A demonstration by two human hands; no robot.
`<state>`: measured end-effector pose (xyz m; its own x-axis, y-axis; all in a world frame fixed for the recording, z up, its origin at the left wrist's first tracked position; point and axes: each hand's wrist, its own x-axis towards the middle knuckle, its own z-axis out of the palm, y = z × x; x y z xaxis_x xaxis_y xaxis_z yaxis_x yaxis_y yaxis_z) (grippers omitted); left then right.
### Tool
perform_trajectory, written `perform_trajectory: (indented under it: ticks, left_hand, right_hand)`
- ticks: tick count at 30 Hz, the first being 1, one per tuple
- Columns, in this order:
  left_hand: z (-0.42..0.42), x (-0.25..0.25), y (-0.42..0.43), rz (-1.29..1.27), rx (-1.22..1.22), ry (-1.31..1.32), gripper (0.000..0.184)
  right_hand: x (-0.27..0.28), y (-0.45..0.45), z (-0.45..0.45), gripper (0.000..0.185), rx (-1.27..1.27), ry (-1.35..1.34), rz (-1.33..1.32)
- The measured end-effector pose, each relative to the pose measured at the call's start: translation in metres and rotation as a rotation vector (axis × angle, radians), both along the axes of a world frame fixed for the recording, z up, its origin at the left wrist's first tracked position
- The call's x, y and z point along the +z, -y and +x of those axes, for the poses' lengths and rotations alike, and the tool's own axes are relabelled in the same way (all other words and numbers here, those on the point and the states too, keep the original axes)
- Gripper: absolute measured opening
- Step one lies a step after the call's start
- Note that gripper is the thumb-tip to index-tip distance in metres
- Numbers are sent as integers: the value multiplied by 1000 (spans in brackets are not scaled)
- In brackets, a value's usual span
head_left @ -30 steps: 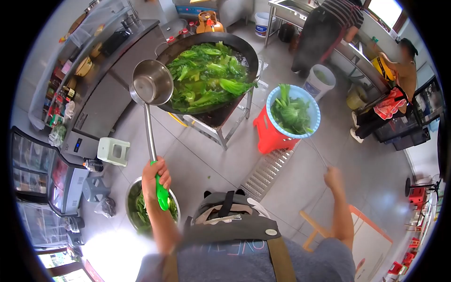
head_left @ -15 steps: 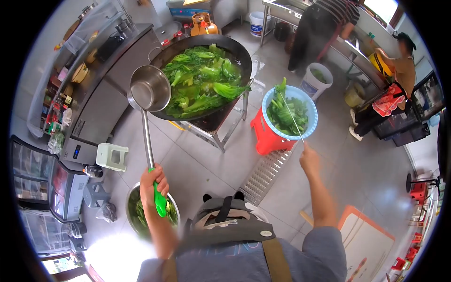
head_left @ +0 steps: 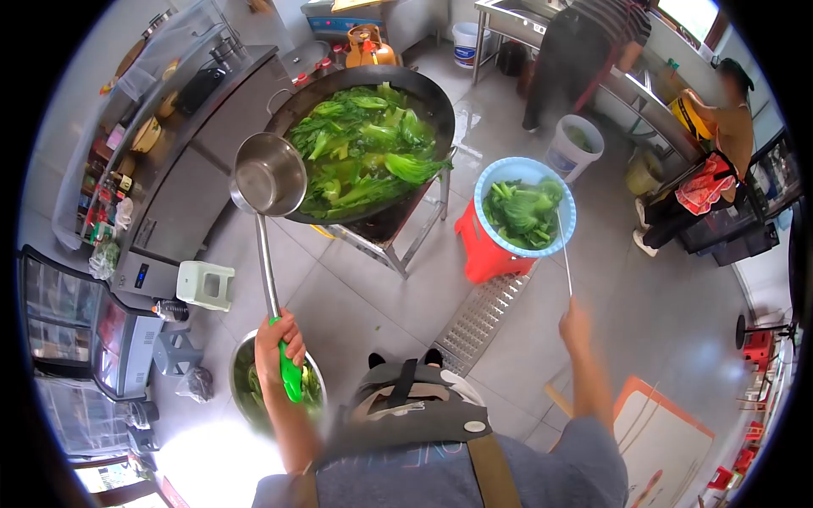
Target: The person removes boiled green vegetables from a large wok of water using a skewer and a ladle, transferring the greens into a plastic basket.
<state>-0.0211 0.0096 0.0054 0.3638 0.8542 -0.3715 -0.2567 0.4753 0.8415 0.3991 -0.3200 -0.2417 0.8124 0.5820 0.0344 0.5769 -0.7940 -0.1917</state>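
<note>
The left hand wraps tightly around a ladle, its bowl ahead near a wok of greens. The right hand clasps a thin rod reaching over the blue basin in front; beyond, the label on a white bucket is unreadably small.

No word legible — lettering on the grey shirt is partly covered.

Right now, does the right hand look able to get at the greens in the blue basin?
Probably yes: the right hand holds a thin rod that points towards the basin, and nothing seems to stand between hand and greens.
</note>
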Motion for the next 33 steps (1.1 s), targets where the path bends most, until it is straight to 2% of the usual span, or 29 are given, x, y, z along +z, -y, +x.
perform_trajectory:
  ticks: [4,7,10,16,19,23,25,28,31,33]
  left_hand:
    - [5,-16,-8,21,48,-93,9]
    - [19,-10,-10,26,69,-84,9]
    - [23,-3,-9,30,36,-83,10]
    - [21,4,-5,29,11,-127,10]
    - [28,3,-4,21,45,-124,10]
    - [19,0,-7,-9,60,-110,13]
    - [21,9,-5,-17,57,-128,14]
    - [17,21,-8,-58,57,-108,14]
    - [5,16,-14,-41,58,62,13]
    - [-1,18,-21,-24,77,16,13]
  right_hand:
    - [35,16,-64,45,-90,-295,-98]
    - [54,9,-80,46,-153,-200,15]
    - [50,11,-91,45,-188,-93,77]
    - [64,12,-106,45,-124,90,346]
    - [69,11,-97,44,-156,21,244]
    - [88,-8,-98,44,-74,-69,421]
    - [121,-31,-109,45,-35,-96,499]
    - [180,-67,-106,47,38,-509,648]
    - [246,-101,-108,47,99,-690,431]
    - [244,-116,-97,45,291,-516,287]
